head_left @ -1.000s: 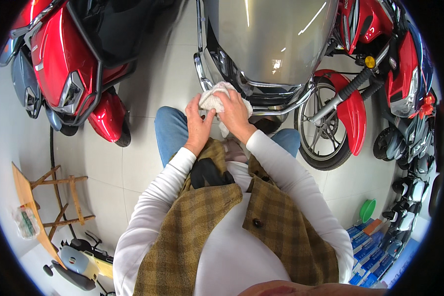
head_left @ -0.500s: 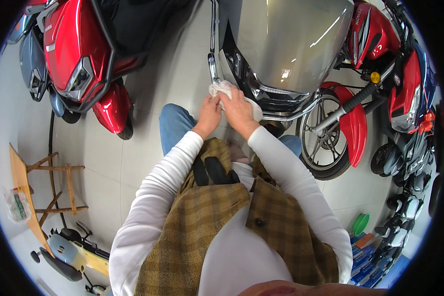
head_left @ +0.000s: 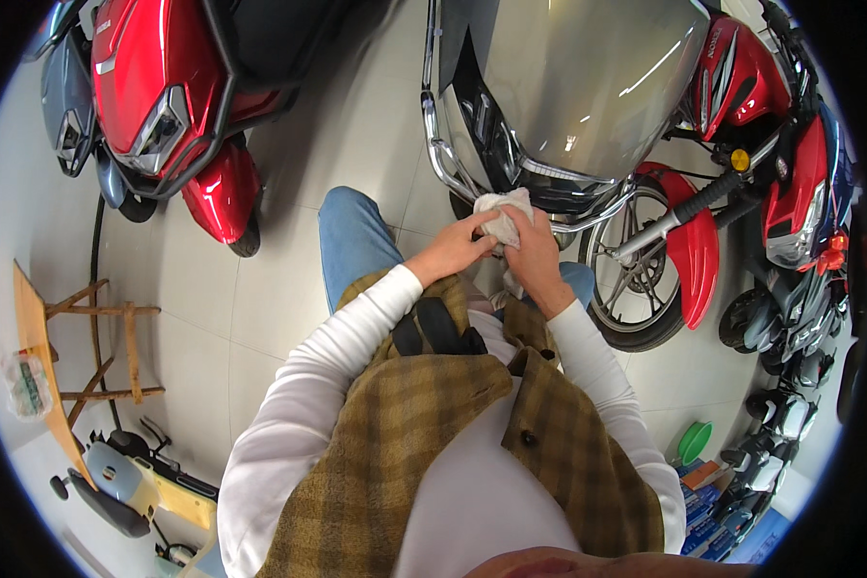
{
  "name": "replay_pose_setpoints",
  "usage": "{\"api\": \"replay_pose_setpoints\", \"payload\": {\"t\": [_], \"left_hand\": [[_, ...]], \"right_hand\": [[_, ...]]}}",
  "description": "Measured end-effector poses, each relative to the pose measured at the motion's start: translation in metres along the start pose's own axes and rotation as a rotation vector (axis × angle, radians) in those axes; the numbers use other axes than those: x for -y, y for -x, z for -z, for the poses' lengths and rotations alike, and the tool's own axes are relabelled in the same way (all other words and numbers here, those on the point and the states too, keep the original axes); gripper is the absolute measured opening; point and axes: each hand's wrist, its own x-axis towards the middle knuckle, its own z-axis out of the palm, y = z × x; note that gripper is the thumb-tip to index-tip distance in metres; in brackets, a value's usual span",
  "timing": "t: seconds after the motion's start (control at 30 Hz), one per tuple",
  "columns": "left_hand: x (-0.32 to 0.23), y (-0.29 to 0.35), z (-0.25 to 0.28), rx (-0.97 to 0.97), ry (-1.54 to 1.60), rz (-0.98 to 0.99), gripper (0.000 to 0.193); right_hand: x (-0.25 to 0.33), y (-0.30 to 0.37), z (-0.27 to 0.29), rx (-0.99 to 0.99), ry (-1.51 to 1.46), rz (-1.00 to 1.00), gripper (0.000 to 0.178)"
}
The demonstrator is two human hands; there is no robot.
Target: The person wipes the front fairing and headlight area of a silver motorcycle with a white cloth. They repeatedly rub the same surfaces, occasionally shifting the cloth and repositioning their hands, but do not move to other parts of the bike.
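A crumpled white cloth [head_left: 504, 210] is bunched between my two hands at the front of a grey-gold scooter [head_left: 578, 87]. My left hand [head_left: 455, 249] pinches it from the left, fingers bent against its edge. From the right, my right hand [head_left: 538, 252] grips the cloth, and a loose end hangs below the palm. The cloth lies against or just in front of the chrome guard bar [head_left: 441, 154] that curves around the scooter's nose; whether it touches the bar I cannot tell. Some fingertips are hidden by the folds.
To the left stands a red scooter [head_left: 154, 96] with a dark guard frame. A red motorcycle's front wheel [head_left: 636, 270] is close on my right. Farther off are a wooden stand [head_left: 96, 337], a green basin [head_left: 695, 441] and a row of motorcycles [head_left: 790, 405]. Pale tiles [head_left: 279, 279] cover the floor.
Both hands have moved right and slightly nearer with the cloth, away from the bar's left side toward the scooter's front. The cloth is now more bunched up between them. The view has shifted a little.
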Motion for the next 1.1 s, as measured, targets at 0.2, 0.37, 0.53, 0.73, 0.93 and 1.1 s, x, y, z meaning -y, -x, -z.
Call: {"api": "replay_pose_setpoints", "payload": {"t": [0.2, 0.37, 0.53, 0.73, 0.93, 1.1], "left_hand": [[-0.026, -0.001, 0.005, -0.457, -0.017, -0.432, 0.083], [-0.011, -0.025, 0.042, -0.636, 0.353, -0.306, 0.079], [0.003, -0.041, 0.056, -0.842, -0.042, -0.285, 0.072], [-0.006, -0.078, 0.066, -0.858, -0.318, -0.328, 0.061], [-0.017, -0.116, 0.107, -0.831, -0.362, -0.251, 0.046], [-0.028, -0.155, 0.153, -0.792, -0.364, -0.136, 0.048]], "right_hand": [[0.05, -0.053, -0.008, -0.107, -0.444, 0.248, 0.072], [0.074, -0.071, -0.027, 0.057, -0.792, 0.226, 0.078], [0.038, -0.07, -0.046, -0.223, -0.112, 0.264, 0.071], [0.003, -0.059, -0.085, 0.064, 0.08, -0.025, 0.059], [0.008, -0.068, -0.081, 0.147, 0.011, -0.066, 0.064], [0.021, -0.064, -0.078, 0.028, 0.022, 0.119, 0.07]]}}
